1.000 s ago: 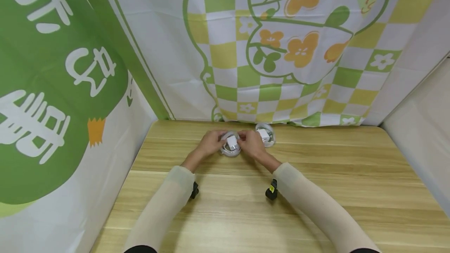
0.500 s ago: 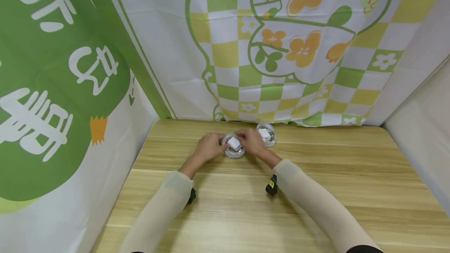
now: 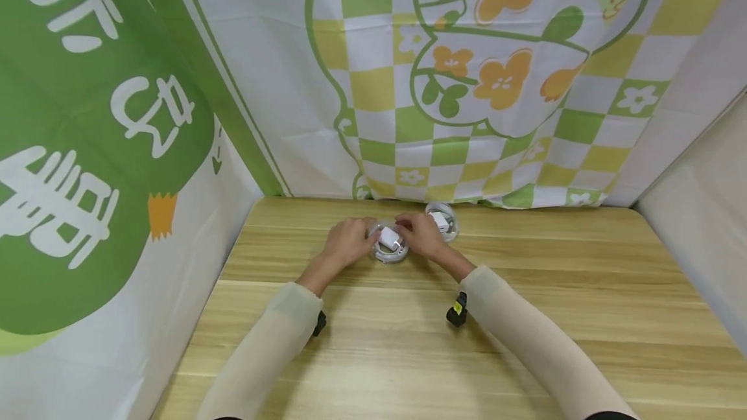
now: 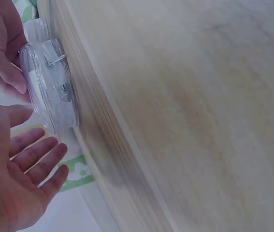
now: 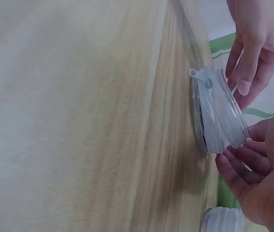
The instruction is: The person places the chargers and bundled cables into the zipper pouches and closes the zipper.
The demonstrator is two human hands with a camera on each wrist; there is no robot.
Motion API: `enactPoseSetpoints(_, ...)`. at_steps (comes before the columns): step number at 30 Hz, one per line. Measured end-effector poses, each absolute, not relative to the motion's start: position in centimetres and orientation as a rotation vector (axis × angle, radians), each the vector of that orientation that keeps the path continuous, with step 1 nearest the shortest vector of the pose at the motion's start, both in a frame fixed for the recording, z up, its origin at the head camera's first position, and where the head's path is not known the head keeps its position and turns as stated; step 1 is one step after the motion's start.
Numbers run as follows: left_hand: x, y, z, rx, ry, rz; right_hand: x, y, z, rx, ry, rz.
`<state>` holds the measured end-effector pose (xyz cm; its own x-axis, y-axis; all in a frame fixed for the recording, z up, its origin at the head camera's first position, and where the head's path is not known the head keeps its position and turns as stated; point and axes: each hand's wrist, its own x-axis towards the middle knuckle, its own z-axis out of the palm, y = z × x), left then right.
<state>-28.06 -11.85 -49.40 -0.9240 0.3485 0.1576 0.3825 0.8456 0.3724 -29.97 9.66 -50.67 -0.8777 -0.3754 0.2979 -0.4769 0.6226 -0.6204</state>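
A round clear zip pouch (image 3: pixel 390 256) with a white charger block (image 3: pixel 390 238) and coiled cable inside lies at the far side of the table, between both hands. My right hand (image 3: pixel 425 235) pinches the pouch's edge, thumb on one side and fingers under the other, as the right wrist view shows. At the pouch's left side, my left hand (image 3: pixel 348 240) has its fingers loosely spread and its thumb close to the rim. The pouch (image 4: pixel 50 89) stands tilted in the left wrist view, its small zip pull (image 5: pixel 193 73) showing in the right wrist view.
A second, similar pouch (image 3: pixel 449 231) holding a white charger sits just behind and right of my right hand. Beyond the wooden table's (image 3: pixel 525 316) back edge hangs a green and white patterned cloth (image 3: pixel 373 89); another green cloth (image 3: pixel 76 115) hangs at the left.
The pouch between the hands has shifted slightly right, and the charger in it has turned a little. My right hand has moved slightly right; my left hand stays close beside the pouch.
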Motion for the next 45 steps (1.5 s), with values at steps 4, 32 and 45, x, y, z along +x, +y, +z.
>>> enactPoseSetpoints(4, -28.4, -11.7, -49.4, -0.670, -2.917, -0.699, -29.0, 10.1, -50.2, 0.621, -2.746, 1.108)
enactPoseSetpoints(32, -29.1, -11.1, -50.2, -0.746, -2.966, -0.774, -28.2, 10.2, -50.8, 0.470, -2.790, 1.105)
enactPoseSetpoints(45, -28.1, -11.2, -49.7, -0.708, -2.971, -0.700, -28.1, 10.0, -50.3, 0.465, -2.821, 1.045)
